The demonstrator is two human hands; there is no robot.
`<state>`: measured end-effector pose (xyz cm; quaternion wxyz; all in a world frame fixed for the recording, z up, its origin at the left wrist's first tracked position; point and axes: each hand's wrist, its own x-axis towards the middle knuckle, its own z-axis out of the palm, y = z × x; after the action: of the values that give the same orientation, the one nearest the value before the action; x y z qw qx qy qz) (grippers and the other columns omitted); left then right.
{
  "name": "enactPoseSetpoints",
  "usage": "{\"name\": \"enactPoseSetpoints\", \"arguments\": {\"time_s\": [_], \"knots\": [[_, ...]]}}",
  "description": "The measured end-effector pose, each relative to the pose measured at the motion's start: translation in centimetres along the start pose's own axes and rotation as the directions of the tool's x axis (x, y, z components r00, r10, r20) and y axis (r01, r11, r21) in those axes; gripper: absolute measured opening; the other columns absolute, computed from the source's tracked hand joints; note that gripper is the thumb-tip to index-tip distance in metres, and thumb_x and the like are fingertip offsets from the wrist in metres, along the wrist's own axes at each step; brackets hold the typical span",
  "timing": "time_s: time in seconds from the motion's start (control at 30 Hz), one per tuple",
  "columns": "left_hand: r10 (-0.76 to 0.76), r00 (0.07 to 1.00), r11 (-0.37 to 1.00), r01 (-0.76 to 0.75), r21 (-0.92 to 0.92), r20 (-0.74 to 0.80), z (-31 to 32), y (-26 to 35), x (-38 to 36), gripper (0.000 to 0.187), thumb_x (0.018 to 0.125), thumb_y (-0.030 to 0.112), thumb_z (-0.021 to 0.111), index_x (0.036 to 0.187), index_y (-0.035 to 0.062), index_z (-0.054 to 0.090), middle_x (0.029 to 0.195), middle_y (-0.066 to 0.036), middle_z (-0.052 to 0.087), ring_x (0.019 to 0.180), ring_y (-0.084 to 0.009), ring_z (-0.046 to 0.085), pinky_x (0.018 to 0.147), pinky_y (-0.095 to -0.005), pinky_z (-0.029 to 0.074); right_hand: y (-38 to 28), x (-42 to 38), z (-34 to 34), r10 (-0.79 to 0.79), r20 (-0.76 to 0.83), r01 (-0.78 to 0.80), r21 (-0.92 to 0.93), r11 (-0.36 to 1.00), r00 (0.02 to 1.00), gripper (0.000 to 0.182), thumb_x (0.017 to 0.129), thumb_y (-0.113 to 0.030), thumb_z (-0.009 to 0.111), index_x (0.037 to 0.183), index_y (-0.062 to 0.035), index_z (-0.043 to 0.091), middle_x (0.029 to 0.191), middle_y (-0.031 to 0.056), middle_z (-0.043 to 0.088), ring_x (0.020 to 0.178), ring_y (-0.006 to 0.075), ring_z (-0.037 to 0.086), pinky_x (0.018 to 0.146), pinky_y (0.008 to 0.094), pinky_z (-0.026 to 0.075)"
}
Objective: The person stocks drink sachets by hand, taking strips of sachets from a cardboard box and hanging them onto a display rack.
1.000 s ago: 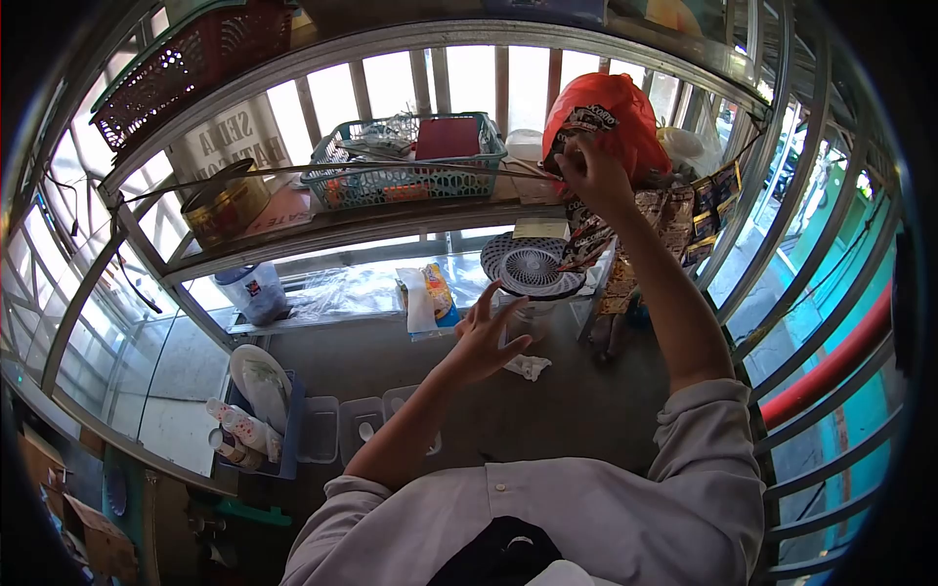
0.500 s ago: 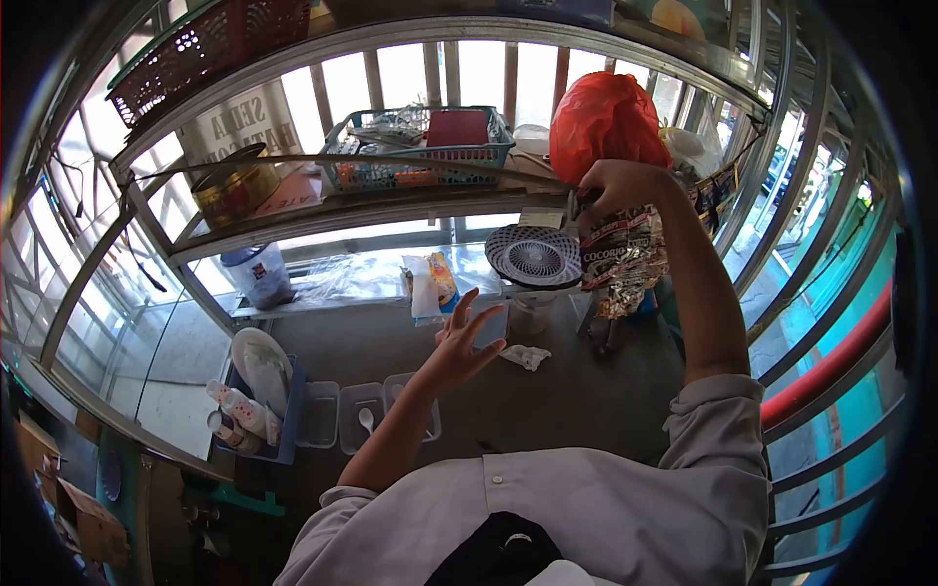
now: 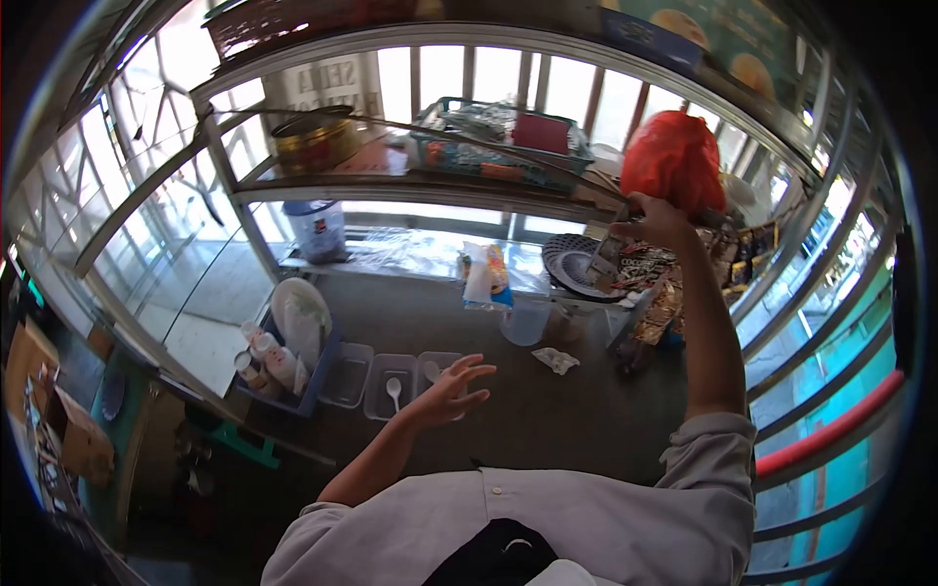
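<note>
Right hand (image 3: pixel 657 225): raised to the shelf (image 3: pixel 391 188), fingers bent down at the upper end of the dark packets (image 3: pixel 640 266). From my remote view the fingertips are partly hidden, so I cannot tell whether they pinch a packet or only touch it.

Dark packets: hanging just below that hand, shiny, with pale lettering, beside the round patterned plate (image 3: pixel 575 262).

Gold packets (image 3: pixel 660 308): directly below the dark ones, near the forearm.

Red bag (image 3: pixel 674 156): one, plastic, bulging, just behind the right hand.

Left hand (image 3: pixel 451 391): low over the desk (image 3: pixel 567 420), fingers spread, holding nothing that I can see, nearest to the clear tubs (image 3: pixel 344 379).

Clear tubs: I count three, side by side on the desk; a white spoon (image 3: pixel 394 391) lies in the middle one.

Blue bin (image 3: pixel 334 354): left of the tubs, holding paper cups (image 3: pixel 281 366) and pale plates (image 3: pixel 296 308) stood on edge.

Crumpled tissue (image 3: pixel 556 360): one, white, lying on the desk between the two hands.

Clear cup (image 3: pixel 526 322): one, bluish, behind the tissue.

Teal basket (image 3: pixel 445 156): on the shelf, filled with small goods, left of the red bag.

Gold tin (image 3: pixel 315 146): on the shelf, further left.

Bucket (image 3: pixel 316 234): one, below the shelf at its left end.
</note>
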<state>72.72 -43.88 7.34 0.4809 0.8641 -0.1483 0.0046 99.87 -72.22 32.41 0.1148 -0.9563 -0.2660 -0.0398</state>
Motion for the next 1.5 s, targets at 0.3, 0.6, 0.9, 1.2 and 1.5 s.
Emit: {"name": "enactPoseSetpoints", "arguments": {"time_s": [0.3, 0.6, 0.9, 1.2, 1.5], "knots": [[-0.162, 0.979, 0.972, 0.137, -0.189, -0.125, -2.8, -1.9, -14.4, 0.048, 0.096, 0.036, 0.051, 0.137, 0.0124, 0.043, 0.144, -0.016, 0.032, 0.136, -0.0314, 0.028, 0.110, -0.0406, 0.025, -10.1, -5.3, 8.7, -0.104, -0.755, 0.012, -0.127, 0.992, 0.647, 0.072, 0.080, -0.056, 0.059, 0.140, -0.0235, 0.036, 0.146, 0.0165, 0.026, 0.137, 0.0388, 0.022, 0.098, 0.0740, 0.018], [-0.291, 0.898, 0.949, 0.227, -0.219, -0.330, -7.4, -0.9, -38.2, 0.048, 0.096, 0.035, 0.051, 0.136, 0.0089, 0.044, 0.142, -0.017, 0.036, 0.135, -0.0295, 0.030, 0.108, -0.0390, 0.030, -39.1, -16.6, 26.2, -0.376, -0.559, 0.613, 0.327, 0.719, 0.739, 0.053, 0.076, -0.021, 0.067, 0.126, -0.0156, 0.053, 0.142, 0.0213, 0.030, 0.132, 0.0407, 0.029, 0.105, 0.0507, 0.028], [-0.647, 0.144, 0.722, 0.432, -0.541, -0.749, -7.4, 3.5, -68.1, 0.045, 0.094, 0.031, 0.053, 0.133, 0.0088, 0.048, 0.134, -0.012, 0.045, 0.110, -0.0201, 0.053, 0.096, -0.0342, 0.043, -66.8, -25.2, 35.3, -0.760, -0.256, 0.713, 0.603, 0.357, 0.597, 0.046, 0.075, -0.014, 0.068, 0.119, -0.0140, 0.056, 0.142, 0.0184, 0.031, 0.133, 0.0384, 0.030, 0.108, 0.0471, 0.027], [-0.576, 0.056, 0.795, 0.269, -0.544, -0.815, -11.4, -3.4, -75.4, 0.039, 0.095, 0.026, 0.054, 0.129, 0.0068, 0.050, 0.136, -0.013, 0.041, 0.121, -0.0221, 0.047, 0.097, -0.0336, 0.043, -86.7, -25.1, 40.2, -0.866, -0.325, 0.713, 0.699, 0.052, 0.381, 0.035, 0.079, -0.014, 0.068, 0.113, -0.0126, 0.061, 0.138, 0.0165, 0.038, 0.130, 0.0361, 0.036, 0.106, 0.0446, 0.033], [-0.361, -0.250, 0.831, 0.351, -0.432, -0.898, -24.8, -8.8, -84.6, 0.035, 0.095, 0.019, 0.055, 0.128, 0.0064, 0.050, 0.133, -0.009, 0.045, 0.108, -0.0150, 0.053, 0.085, -0.0270, 0.046, -106.9, -17.8, 43.0, -0.954, -0.239, 0.644, 0.762, -0.071, 0.179, 0.033, 0.079, -0.012, 0.067, 0.112, -0.0106, 0.062, 0.130, 0.0172, 0.046, 0.122, 0.0353, 0.046, 0.103, 0.0414, 0.038]]}}
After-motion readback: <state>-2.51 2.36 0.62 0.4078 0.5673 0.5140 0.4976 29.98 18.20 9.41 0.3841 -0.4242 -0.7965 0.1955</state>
